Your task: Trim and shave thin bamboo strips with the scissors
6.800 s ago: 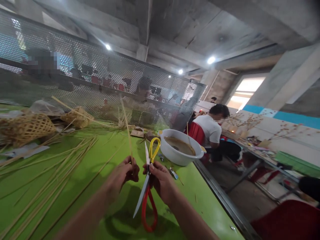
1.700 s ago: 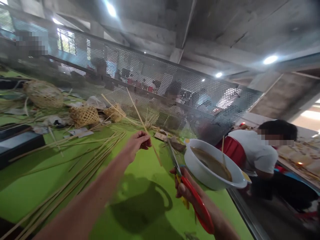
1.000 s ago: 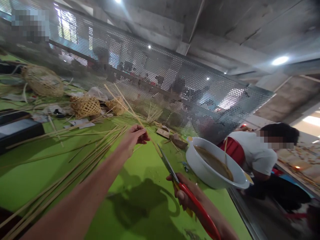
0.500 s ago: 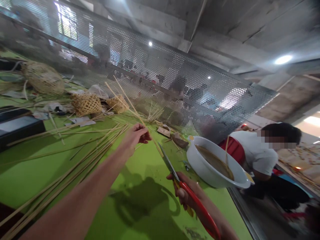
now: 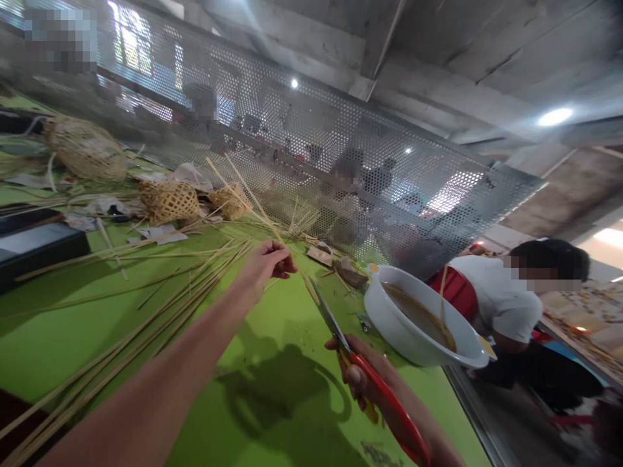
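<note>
Pinching a thin bamboo strip (image 5: pixel 253 202) between the closed fingertips of my left hand (image 5: pixel 268 261), I hold it raised over the middle of the green tabletop (image 5: pixel 73 331), slanting up and away toward the mesh screen (image 5: pixel 311 162). My right hand (image 5: pixel 363 376) is wrapped shut around the red-handled scissors (image 5: pixel 360 370), blade tip at the strip's lower end. A white bowl (image 5: pixel 413 331) sits near the tabletop's right edge.

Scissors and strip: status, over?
Left hand pinches strip. Right hand grips scissors, blade tip at strip's lower end. Bowl close on the right, not touching.
</note>
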`<state>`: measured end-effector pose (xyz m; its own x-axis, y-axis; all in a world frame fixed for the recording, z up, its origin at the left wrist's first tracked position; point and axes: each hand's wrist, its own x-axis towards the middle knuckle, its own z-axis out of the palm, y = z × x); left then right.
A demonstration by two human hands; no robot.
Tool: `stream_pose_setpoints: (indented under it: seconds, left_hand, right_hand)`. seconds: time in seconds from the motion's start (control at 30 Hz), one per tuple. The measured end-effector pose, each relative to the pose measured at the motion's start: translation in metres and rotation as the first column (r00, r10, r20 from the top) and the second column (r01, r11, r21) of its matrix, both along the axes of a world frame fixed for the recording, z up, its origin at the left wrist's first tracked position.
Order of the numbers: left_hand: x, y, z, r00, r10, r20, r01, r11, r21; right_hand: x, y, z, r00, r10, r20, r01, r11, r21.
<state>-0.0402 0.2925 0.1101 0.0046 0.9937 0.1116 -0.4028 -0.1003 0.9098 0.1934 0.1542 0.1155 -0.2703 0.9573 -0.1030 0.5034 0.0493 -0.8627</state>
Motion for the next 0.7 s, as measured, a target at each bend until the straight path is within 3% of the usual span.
stream_pose_setpoints:
  seconds: [0.47,0.7]
  left_hand:
    - [-0.0021,0.0015,-0.0025,1.0,-0.009,-0.009,0.009,1.0,-0.002]
    - [-0.0014,0.003,-0.0023,1.0,-0.007,0.002,0.007,1.0,-0.012]
  right_hand:
    - [-0.0038,-0.0036,0.0066,0.996,-0.048,0.077,0.044,0.998,0.052]
    - [-0.0007,-0.0006,0.0014,0.999,-0.013,0.051,0.011,0.999,0.041]
